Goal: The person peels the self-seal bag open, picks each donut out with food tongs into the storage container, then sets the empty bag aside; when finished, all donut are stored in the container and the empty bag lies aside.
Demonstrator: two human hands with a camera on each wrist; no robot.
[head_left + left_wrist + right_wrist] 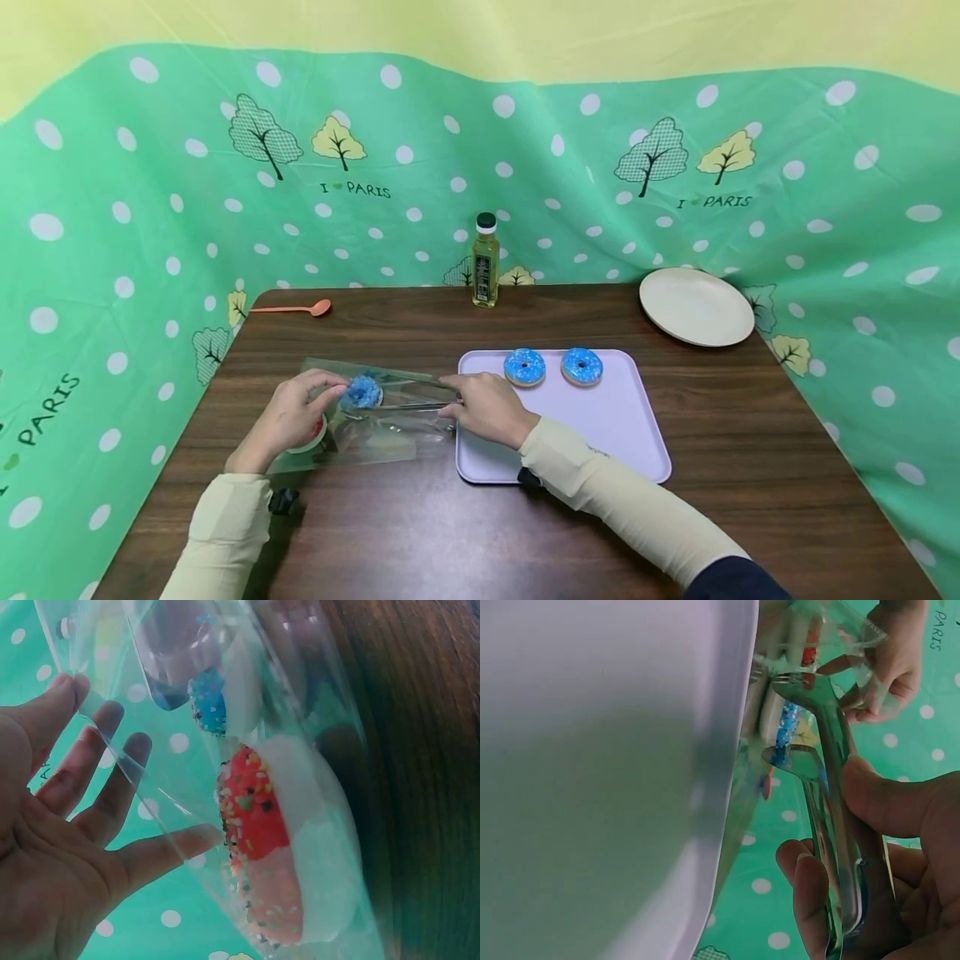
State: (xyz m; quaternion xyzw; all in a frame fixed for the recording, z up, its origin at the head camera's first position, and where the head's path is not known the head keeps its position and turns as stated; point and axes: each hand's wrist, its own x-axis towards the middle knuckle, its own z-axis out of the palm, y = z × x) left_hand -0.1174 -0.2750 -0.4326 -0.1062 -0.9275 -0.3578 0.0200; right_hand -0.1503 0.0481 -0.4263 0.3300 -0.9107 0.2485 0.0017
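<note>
Thumb and index finger of the left hand pinch the edge of a clear plastic bag; the other fingers are spread in the left wrist view. Inside the bag lies a red sprinkled donut, and beside it is a blue donut. My right hand grips metal tongs that reach leftward into the bag area. Their two tips stand on either side of the blue donut; whether they touch it I cannot tell.
Two blue donuts sit along the far edge of a lilac tray. An oil bottle stands at the back, a white plate at the back right, an orange spoon at the back left.
</note>
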